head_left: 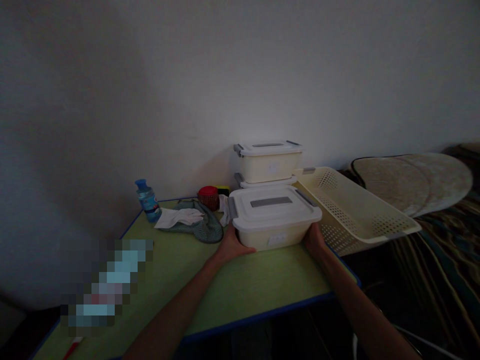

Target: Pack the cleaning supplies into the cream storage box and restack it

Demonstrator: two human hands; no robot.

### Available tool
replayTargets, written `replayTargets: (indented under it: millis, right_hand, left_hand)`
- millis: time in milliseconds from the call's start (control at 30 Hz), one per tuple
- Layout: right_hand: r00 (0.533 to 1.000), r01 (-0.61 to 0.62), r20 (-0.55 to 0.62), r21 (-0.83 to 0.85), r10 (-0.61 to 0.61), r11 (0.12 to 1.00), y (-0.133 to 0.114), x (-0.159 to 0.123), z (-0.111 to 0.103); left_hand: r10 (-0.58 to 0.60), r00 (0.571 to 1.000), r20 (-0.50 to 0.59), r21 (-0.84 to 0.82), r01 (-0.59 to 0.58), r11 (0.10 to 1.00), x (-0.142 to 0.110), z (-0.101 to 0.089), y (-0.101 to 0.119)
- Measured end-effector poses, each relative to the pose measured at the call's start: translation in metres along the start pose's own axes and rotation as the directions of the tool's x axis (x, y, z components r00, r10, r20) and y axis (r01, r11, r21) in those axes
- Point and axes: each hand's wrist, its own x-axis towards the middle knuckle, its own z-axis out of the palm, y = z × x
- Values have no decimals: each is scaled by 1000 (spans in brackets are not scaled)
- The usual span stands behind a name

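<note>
Between my two hands is a cream storage box [275, 222] with a white lid, a grey lid handle and grey side latches. My left hand [231, 245] grips its lower left corner, thumb along the front bottom edge. On the opposite side my right hand [314, 239] presses against the lower right, its fingers partly hidden by the box. Whether the box rests on the green table [210, 300] or is slightly raised, I cannot tell. Right behind it, a similar lidded box [272, 165] is stacked on another one, of which mostly the lid [266, 183] shows.
A perforated cream basket [360, 215] stands at the table's right. On the left are a blue bottle [149, 202], a white cloth [178, 217] over a grey-green cloth [210, 227], and a red container [208, 197]. A blurred-out item [116, 285] lies near the left edge. A rolled blanket [416, 180] is farther right.
</note>
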Motion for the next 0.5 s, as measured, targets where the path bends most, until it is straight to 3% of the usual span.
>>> replayTargets:
  millis: [300,500]
  right_hand:
    - [999,20,-40,75,-17,997,-4,-2,4]
    - [996,80,-35,127,-77,989,-13,3,2]
  left_hand:
    - [21,1000,18,13,-22,1000,-1,1,-5]
    - [37,978,205,-10,-36,999,0,-19,-2]
